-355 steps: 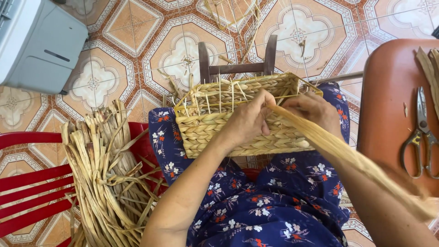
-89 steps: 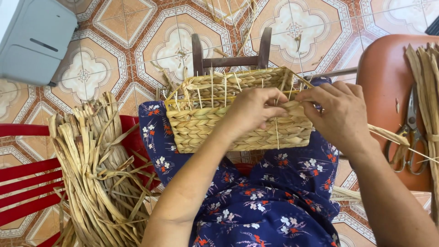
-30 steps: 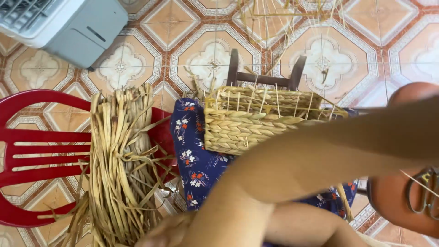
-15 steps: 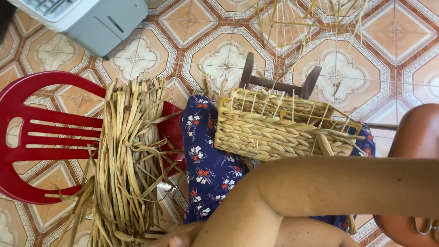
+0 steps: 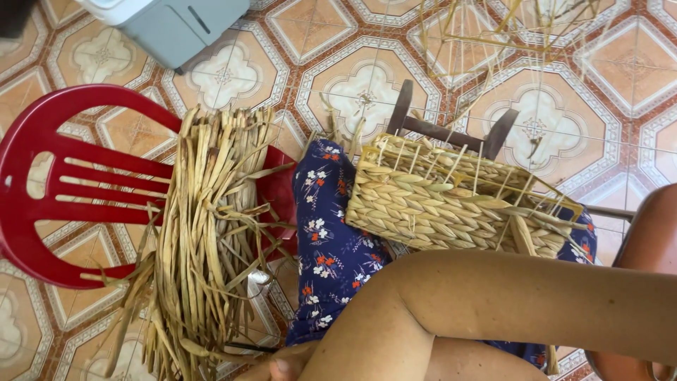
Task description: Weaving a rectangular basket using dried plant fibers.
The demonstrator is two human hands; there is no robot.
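A half-woven basket [image 5: 451, 208] of dried reed rests tilted on the person's lap [image 5: 335, 240], over a blue floral garment, its unfinished rim bristling with loose upright stakes. Its far side leans against a small dark wooden frame [image 5: 451, 130] standing on the patterned tile floor [image 5: 338, 77]. By the look of it the basket is light and fairly stiff in the woven wall, but the free stakes are brittle and would bend or snap; the firm woven band along the side seems the safer place to take hold.

One bare forearm [image 5: 522, 300] crosses the bottom of the view below the basket, apart from it. A hand [image 5: 282, 365] shows only as a thumb and knuckles at the bottom edge, right beside the foot of a thick bundle of reeds [image 5: 208, 233]. Which hand it is, and whether it grips a reed or lies slack, cannot be told; the other hand is out of view.

The bundle is draped across the seat edge of a red plastic chair [image 5: 63, 190] at the person's left. A grey appliance [image 5: 173, 25] sits at the top left corner, and a brown stool [image 5: 652, 247] edges in at right.

Three seconds earlier both hands were working the basket's rim; now neither touches it, and the view has swung left toward the bundle.
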